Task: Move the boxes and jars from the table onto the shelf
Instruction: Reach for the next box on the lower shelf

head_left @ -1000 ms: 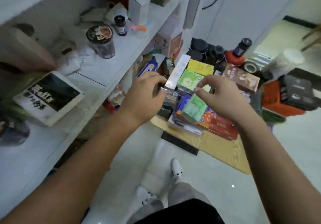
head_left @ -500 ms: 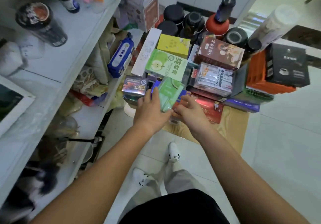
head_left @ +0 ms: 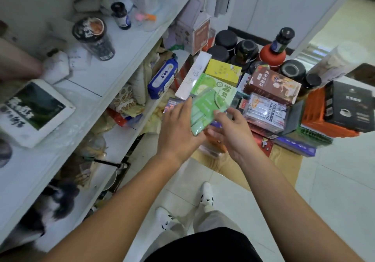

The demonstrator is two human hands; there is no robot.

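Observation:
A pale green packet (head_left: 203,111) is held just above the pile of boxes on the low wooden table (head_left: 284,160). My left hand (head_left: 178,127) grips it from the left and underneath. My right hand (head_left: 231,131) pinches its right edge between thumb and fingers. Behind the packet lie a green apple box (head_left: 221,87), a yellow box (head_left: 223,71), a brown tea box (head_left: 272,85) and a clear box of black coffee sticks (head_left: 265,111). Several black-lidded jars (head_left: 226,40) stand at the table's far end. The white shelf (head_left: 129,44) runs along the left.
The upper shelf board carries a dark cup (head_left: 95,38), a small bottle (head_left: 121,16) and a flat white box with a dark picture (head_left: 32,111). The lower board is crowded with bags and a blue wipes pack (head_left: 162,79). An orange crate (head_left: 316,115) carries a black box (head_left: 353,107).
Both hands closed on the green packet and lifted it off the pile, toward me and slightly left. The view also shifted as my head moved.

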